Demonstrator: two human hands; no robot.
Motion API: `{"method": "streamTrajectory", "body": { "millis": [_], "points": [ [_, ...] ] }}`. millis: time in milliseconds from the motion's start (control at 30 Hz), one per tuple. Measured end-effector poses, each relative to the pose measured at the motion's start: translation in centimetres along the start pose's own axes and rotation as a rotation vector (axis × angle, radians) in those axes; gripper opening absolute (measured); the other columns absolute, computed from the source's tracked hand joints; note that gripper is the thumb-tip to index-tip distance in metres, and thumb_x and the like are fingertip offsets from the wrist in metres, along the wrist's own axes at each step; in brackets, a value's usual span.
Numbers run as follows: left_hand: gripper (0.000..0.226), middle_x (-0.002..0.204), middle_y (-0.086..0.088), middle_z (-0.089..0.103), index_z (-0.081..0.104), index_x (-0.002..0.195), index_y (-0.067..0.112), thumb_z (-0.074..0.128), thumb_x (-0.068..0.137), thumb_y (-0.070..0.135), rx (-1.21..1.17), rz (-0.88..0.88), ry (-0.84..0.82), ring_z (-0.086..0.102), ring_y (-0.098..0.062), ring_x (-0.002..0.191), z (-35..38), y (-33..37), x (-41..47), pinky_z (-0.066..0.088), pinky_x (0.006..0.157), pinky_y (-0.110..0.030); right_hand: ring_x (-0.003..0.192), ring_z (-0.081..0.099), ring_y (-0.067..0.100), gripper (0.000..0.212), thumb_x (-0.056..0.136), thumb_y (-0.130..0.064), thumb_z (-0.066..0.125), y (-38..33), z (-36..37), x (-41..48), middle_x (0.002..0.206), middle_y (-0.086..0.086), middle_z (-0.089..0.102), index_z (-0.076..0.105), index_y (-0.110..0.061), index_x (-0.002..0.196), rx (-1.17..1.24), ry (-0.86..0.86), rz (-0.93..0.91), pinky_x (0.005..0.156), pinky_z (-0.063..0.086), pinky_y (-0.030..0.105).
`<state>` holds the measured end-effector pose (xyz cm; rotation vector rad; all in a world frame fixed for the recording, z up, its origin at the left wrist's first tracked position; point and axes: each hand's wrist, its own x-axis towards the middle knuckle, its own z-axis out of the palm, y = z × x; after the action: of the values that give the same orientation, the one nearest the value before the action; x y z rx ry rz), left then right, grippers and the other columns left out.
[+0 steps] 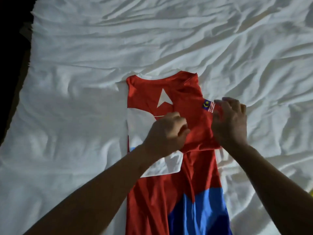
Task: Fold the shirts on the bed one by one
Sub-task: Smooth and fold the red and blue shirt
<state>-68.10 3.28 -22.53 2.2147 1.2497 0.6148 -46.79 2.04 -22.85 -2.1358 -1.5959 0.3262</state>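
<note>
Head view, looking down on a bed covered by a rumpled white sheet. Spread lengthwise on the sheet, toward the near edge and a little right of centre: a red jersey, collar end farthest from the viewer, with a white star on its upper part, a white panel down its left side, and light and dark blue bands at the near end. Laid across the body from the right: the sleeve, red, bearing a small striped flag patch near its cuff. Over the middle of the jersey, the left hand, fingers curled, pinching the sleeve's cloth at its lower left edge. At the cuff end, just beside the flag patch, the right hand, fingers bent and gripping the red cloth there. Bare forearms reaching in from the near edge. Along the left of the bed, a dark strip, too dim to make out. At the right edge, a sliver of something yellow, too little showing to name.
</note>
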Motion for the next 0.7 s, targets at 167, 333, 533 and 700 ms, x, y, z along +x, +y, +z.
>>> {"method": "streamTrajectory", "body": {
  "millis": [167,333,533,700],
  "points": [
    [0.069,0.104,-0.009,0.066,0.064,0.108,0.014,0.068,0.076,0.076,0.312,-0.049,-0.049,0.063,-0.03,0.095,6.5,6.5,-0.9,0.056,0.077,-0.043,0.125,0.051,0.031,0.045,0.098,-0.036,0.062,2.5,-1.1,4.1,0.131,0.01,0.058,0.057,-0.016,0.138,-0.027,-0.372,0.184,0.103,0.044,0.047],
    [0.086,0.109,-0.013,0.067,0.064,0.116,0.009,0.07,0.069,0.08,0.456,-0.304,-0.021,0.064,-0.033,0.098,9.0,9.2,-0.2,0.054,0.08,-0.047,0.079,0.07,0.024,0.02,0.093,-0.027,0.074,1.8,-3.0,4.8,0.078,0.004,0.071,0.071,-0.01,0.085,0.296,-0.377,0.308,0.064,0.053,0.03],
    [0.034,0.092,-0.01,0.069,0.067,0.096,0.01,0.066,0.092,0.044,0.386,-0.385,0.104,0.066,-0.031,0.083,8.4,9.8,-0.7,0.058,0.074,-0.047,0.078,0.076,0.038,0.01,0.09,-0.004,0.076,-2.3,-5.9,3.5,0.092,0.028,0.073,0.07,0.005,0.092,0.753,-0.416,0.534,0.057,0.063,0.037],
    [0.034,0.096,-0.009,0.072,0.071,0.107,0.009,0.04,0.102,0.022,0.308,-0.339,0.277,0.068,-0.024,0.081,4.4,8.7,-3.1,0.061,0.071,-0.042,0.068,0.075,0.028,0.014,0.091,-0.006,0.074,-4.3,-7.3,2.5,0.09,0.022,0.075,0.07,0.005,0.097,0.871,-0.395,0.576,0.058,0.061,0.033]
  ]
}}
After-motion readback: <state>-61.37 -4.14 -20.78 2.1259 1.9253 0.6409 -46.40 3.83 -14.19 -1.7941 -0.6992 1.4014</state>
